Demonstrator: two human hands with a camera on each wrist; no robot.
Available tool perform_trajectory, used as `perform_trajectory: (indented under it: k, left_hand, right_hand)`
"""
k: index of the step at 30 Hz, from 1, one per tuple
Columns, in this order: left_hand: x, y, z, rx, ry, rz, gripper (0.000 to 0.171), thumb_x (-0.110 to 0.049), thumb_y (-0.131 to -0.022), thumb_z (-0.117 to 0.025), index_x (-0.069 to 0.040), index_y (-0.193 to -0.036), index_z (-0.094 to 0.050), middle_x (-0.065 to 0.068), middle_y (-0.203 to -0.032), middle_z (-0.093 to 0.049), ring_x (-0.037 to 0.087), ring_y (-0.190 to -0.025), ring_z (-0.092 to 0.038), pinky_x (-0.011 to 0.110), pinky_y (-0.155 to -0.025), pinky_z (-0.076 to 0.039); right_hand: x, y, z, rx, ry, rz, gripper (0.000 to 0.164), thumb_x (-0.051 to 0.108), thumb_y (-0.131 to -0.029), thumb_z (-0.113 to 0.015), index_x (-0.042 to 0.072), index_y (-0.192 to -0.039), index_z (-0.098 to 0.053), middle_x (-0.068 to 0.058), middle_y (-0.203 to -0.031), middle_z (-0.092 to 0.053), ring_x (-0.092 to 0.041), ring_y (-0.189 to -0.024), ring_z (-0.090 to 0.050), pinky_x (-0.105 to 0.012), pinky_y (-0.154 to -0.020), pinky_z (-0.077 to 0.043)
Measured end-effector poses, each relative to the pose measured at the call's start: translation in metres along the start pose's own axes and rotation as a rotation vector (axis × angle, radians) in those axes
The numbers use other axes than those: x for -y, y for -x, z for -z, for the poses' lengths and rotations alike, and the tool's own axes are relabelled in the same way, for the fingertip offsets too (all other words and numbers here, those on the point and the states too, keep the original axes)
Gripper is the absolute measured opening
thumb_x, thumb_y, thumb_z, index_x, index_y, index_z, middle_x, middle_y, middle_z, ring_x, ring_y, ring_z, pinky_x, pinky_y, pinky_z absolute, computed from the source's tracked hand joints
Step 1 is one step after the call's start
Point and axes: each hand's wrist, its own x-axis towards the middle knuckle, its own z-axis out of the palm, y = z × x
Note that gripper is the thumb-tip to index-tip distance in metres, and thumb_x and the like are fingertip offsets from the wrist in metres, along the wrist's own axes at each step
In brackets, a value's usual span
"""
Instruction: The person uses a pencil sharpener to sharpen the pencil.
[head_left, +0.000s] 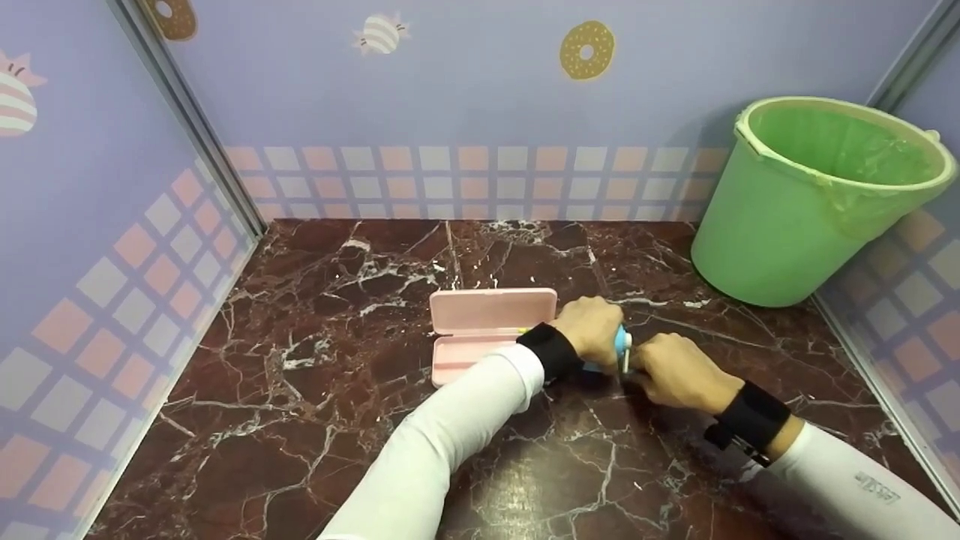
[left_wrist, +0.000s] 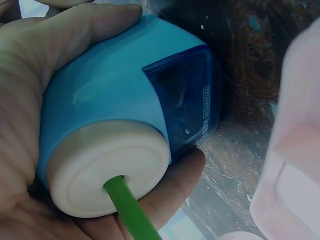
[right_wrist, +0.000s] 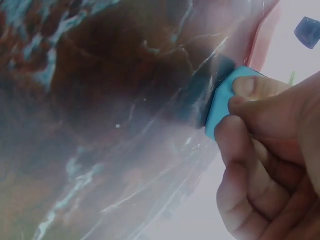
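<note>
My left hand (head_left: 592, 326) grips a blue crank pencil sharpener (left_wrist: 110, 75), thumb on one side and fingers on the other. A green pencil (left_wrist: 130, 207) is in the hole of its cream-coloured front, and a dark blue see-through drawer (left_wrist: 187, 95) forms one side. My right hand (head_left: 679, 371) is at the sharpener's other end, by the white crank handle (head_left: 627, 352). Its thumb and curled forefinger pinch the crank, whose grip they largely hide. Left of the hands, an open pink pencil case (head_left: 493, 311) lies on the surface, partly behind the left forearm.
The dark red marble-patterned surface (head_left: 337, 450) carries small white specks. A green bin (head_left: 765, 225) with a liner stands at the back right. Patterned walls (head_left: 480, 90) close off the back and both sides. A small yellow item (head_left: 523, 330) shows in the case.
</note>
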Motion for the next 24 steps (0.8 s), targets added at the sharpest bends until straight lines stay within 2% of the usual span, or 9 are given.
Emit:
perform_trajectory:
  k: [4,9,15,19,24]
  left_hand:
    - [-0.001,0.001,0.0,-0.001,-0.008,-0.004,0.034,-0.044,-0.076,-0.094,-0.022,-0.093,-0.074,-0.001,-0.097,-0.077,0.021,-0.085,-0.076,0.041,-0.074,-0.067]
    - [-0.002,0.001,0.0,-0.008,-0.013,-0.007,0.033,-0.043,-0.077,-0.093,-0.021,-0.093,-0.074,-0.002,-0.094,-0.076,0.02,-0.083,-0.074,0.039,-0.073,-0.067]
    - [-0.003,0.0,0.001,0.004,-0.01,-0.001,0.038,-0.042,-0.073,-0.097,-0.021,-0.097,-0.077,-0.002,-0.098,-0.078,0.02,-0.086,-0.075,0.04,-0.075,-0.067]
    - [-0.002,-0.001,0.002,0.024,-0.005,0.007,0.04,-0.04,-0.072,-0.098,-0.021,-0.099,-0.076,-0.001,-0.1,-0.078,0.021,-0.088,-0.075,0.042,-0.077,-0.067]
    - [0.001,-0.001,0.003,0.04,-0.003,0.0,0.038,-0.04,-0.073,-0.097,-0.021,-0.099,-0.076,-0.001,-0.1,-0.077,0.021,-0.086,-0.074,0.041,-0.077,-0.067]
  right_hand:
    - [0.006,0.002,0.005,-0.007,0.027,-0.027,0.036,0.002,-0.074,-0.085,0.021,-0.062,-0.057,0.011,-0.058,-0.047,-0.01,-0.054,-0.047,-0.042,-0.049,-0.047]
    - [0.011,0.005,0.009,-0.041,0.065,-0.019,0.037,0.005,-0.072,-0.088,0.021,-0.061,-0.057,0.01,-0.057,-0.05,-0.012,-0.052,-0.05,-0.046,-0.048,-0.049]
    - [0.017,0.008,0.015,-0.13,0.136,-0.003,0.033,0.005,-0.071,-0.086,0.019,-0.061,-0.059,0.006,-0.058,-0.053,-0.015,-0.049,-0.05,-0.046,-0.046,-0.047]
    - [0.019,0.007,0.022,-0.185,0.167,-0.006,0.025,0.0,-0.07,-0.081,0.017,-0.065,-0.065,0.002,-0.062,-0.059,-0.019,-0.049,-0.054,-0.047,-0.046,-0.049]
    - [0.019,0.002,0.033,-0.204,0.15,-0.041,0.021,0.0,-0.071,-0.084,0.017,-0.07,-0.072,0.001,-0.066,-0.067,-0.025,-0.053,-0.062,-0.05,-0.047,-0.051]
